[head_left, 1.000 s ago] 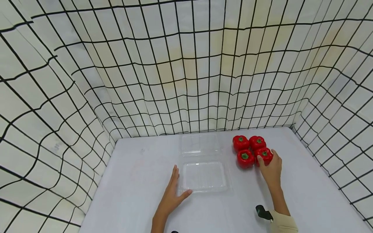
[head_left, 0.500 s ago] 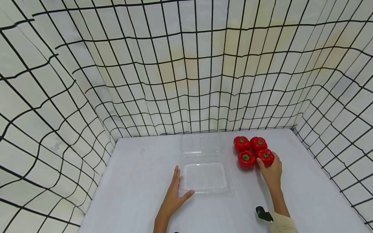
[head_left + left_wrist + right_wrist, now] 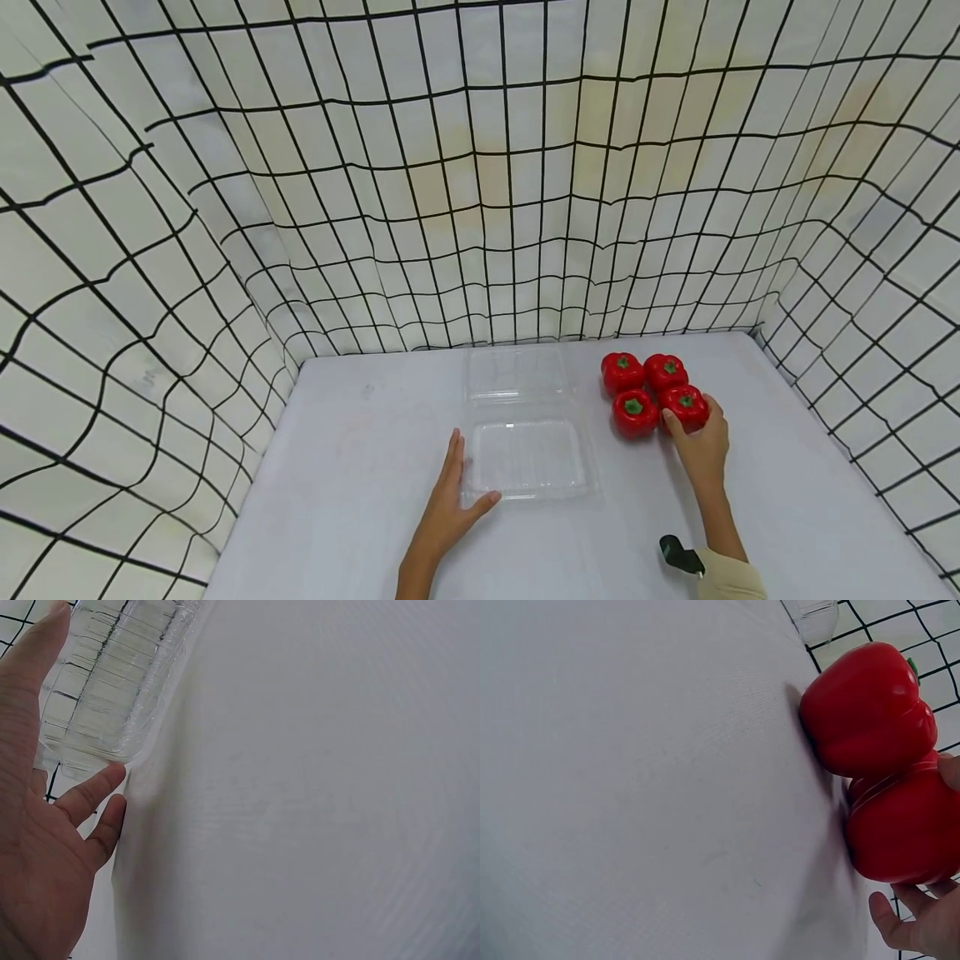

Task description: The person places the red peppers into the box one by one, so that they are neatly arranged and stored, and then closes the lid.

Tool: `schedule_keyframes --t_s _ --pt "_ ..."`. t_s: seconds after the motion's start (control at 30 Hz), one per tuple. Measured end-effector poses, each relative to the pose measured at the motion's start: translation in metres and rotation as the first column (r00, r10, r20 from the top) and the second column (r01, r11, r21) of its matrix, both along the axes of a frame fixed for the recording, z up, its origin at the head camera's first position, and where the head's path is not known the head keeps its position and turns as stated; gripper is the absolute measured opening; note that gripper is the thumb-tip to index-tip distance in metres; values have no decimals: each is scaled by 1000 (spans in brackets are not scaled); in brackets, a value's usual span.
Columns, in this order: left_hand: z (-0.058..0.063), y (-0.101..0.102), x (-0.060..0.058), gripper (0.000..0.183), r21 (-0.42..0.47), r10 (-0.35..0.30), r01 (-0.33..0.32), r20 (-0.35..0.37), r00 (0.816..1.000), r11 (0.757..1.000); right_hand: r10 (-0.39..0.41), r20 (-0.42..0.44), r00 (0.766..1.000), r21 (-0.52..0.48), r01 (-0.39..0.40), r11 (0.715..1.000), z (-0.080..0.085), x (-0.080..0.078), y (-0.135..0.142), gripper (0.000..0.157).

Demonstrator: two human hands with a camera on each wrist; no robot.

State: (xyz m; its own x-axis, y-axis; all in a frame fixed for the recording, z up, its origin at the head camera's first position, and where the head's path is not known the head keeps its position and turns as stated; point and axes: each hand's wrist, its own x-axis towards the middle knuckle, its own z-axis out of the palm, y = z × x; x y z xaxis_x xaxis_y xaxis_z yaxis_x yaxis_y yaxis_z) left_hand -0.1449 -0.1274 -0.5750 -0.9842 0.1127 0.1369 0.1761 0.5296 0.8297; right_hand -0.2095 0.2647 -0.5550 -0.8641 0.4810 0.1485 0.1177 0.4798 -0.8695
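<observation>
Glossy red, a round, green-stemmed pepper (image 3: 686,405) is gripped by the right hand (image 3: 703,446), fingers curled, at four o'clock of three matching peppers (image 3: 634,415); at eight o'clock of a clear plastic rectangular container (image 3: 528,458), the left hand (image 3: 446,512) is outspread, nothing held.

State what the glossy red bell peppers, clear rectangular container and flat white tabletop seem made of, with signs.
Red bell peppers with green stems: perhaps molded plastic, though real skin is possible; smooth, glossy, with bright highlights.

Clear rectangular container: probably thin plastic; transparent and shiny, the black grid showing through its ribbed walls.

White tabletop: perhaps cloth-covered; matte, with faint weave-like texture.
</observation>
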Motion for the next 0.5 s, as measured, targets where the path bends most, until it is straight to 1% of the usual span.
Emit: schedule_keyframes --t_s 0.23,0.33,0.5 --pt "1 0 0 103 -7 -4 4 -12 1000 1000 -57 -42 997 -42 55 998 -3 2 0 78" --pt "1 -1 0 104 -15 -10 9 -19 1000 1000 -60 -41 997 -50 58 997 -4 3 0 78" --pt "0 -1 -1 104 -23 -8 7 -24 1000 1000 -44 -39 998 -58 42 997 -4 2 0 78"
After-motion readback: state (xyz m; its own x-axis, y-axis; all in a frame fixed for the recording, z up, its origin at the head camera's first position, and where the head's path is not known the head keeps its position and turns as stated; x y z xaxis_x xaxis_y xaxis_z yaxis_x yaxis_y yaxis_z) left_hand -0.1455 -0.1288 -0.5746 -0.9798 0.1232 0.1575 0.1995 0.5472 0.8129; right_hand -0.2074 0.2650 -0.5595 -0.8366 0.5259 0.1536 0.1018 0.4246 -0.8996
